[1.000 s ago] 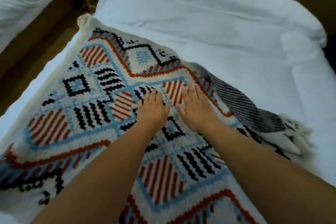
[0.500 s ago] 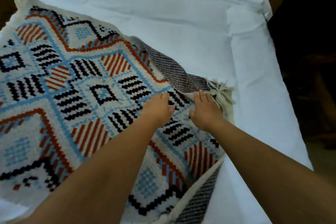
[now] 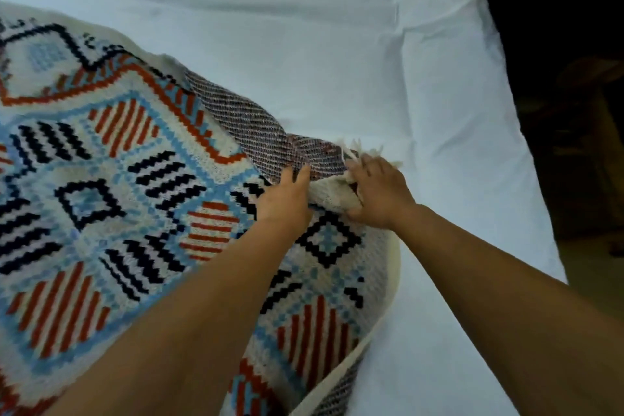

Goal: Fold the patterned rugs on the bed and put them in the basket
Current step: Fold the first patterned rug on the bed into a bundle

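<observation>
Woven, floppy, likely light: best held by rug (image 3: 135, 199) corner right of centre, bunched in right hand (image 3: 378, 194); left hand (image 3: 285, 197) hold unclear.

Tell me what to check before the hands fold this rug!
1. Right hand grips the rug corner: ok.
2. Left hand has a grip: cannot tell; it rests by the flipped edge.
3. Rug lies flat: not ok; its dark underside shows.
4. Fringe free of the fingers: cannot tell.
5. Rug is on the bed: ok.
6. Basket nearby: cannot tell; none in view.
</observation>
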Available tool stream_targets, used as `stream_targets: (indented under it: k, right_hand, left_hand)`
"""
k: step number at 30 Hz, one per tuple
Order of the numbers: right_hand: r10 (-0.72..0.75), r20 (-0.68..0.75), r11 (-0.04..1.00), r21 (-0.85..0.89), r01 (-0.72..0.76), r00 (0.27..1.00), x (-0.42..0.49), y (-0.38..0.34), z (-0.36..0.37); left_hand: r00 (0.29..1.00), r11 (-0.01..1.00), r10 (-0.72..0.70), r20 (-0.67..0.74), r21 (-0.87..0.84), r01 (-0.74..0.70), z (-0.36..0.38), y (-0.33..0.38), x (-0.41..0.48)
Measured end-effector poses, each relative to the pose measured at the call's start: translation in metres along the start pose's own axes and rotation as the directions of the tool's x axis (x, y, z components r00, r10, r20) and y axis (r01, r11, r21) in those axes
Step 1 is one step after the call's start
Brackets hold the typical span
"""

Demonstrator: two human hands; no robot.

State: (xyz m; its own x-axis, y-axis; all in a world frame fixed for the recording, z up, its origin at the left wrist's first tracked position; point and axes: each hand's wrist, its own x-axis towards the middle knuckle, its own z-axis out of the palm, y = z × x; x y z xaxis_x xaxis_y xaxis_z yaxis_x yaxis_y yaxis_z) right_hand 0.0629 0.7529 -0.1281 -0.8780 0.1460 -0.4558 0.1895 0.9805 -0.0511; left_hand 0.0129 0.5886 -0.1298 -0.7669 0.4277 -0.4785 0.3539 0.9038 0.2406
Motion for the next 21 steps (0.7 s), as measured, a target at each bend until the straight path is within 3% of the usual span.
stream_targets:
  k: [3,6,10,14,16,19,21]
  right_hand:
    - [-0.141,0.032,0.989,-0.046,0.143,0.989,0.023,0.016,0.003]
    - [-0.198,-0.150,0.977,0.045,0.207,0.969,0.045,0.036,-0.005]
    - [-0.002,-0.304,0.916,0.381,0.123,0.953,0.083,0.083,-0.048]
    - [0.055,-0.334,0.939,0.339,0.065,0.941,0.131,0.131,-0.088]
    - [0.166,-0.334,0.932,0.360,-0.037,0.928,0.153,0.151,-0.101]
    - [0.315,-0.267,0.904,0.375,-0.203,0.911,0.179,0.173,-0.110]
    - [0.331,-0.184,0.908,0.328,-0.260,0.926,0.193,0.181,-0.100]
  left_hand:
    - [0.997,0.998,-0.048,-0.064,0.033,0.050,-0.007,0.019,0.022]
    - [0.980,0.999,-0.041,-0.196,-0.012,0.039,-0.029,0.043,0.050]
    - [0.940,0.995,-0.015,-0.340,-0.102,-0.021,-0.069,0.084,0.103]
    - [0.897,0.982,0.017,-0.441,-0.159,-0.097,-0.094,0.125,0.155]
    - [0.880,0.966,0.045,-0.473,-0.202,-0.158,-0.097,0.140,0.179]
    - [0.919,0.947,0.098,-0.382,-0.249,-0.205,-0.076,0.155,0.201]
    - [0.960,0.977,0.117,-0.254,-0.143,-0.156,-0.045,0.159,0.208]
